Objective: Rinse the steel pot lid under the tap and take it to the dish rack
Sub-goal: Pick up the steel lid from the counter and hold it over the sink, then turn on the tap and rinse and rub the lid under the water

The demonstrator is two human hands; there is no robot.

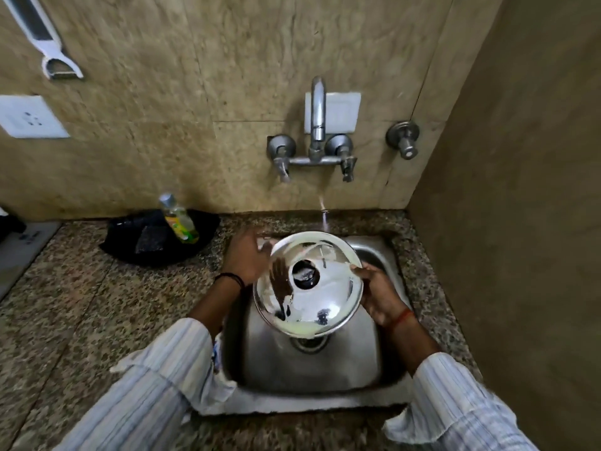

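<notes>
R hand (379,294) gripping, L hand (248,260) open

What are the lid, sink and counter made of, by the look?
Lid: polished steel, mirror-bright, reflecting the left hand. Sink: likely stainless steel, duller brushed sheen. Counter: speckled brown stone, probably granite, slightly glossy.

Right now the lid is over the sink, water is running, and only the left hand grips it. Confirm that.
Not quite. The head view shows the right hand gripping the lid at its rim; the left hand is open beside it. The rest holds: over the sink, water running.
</notes>
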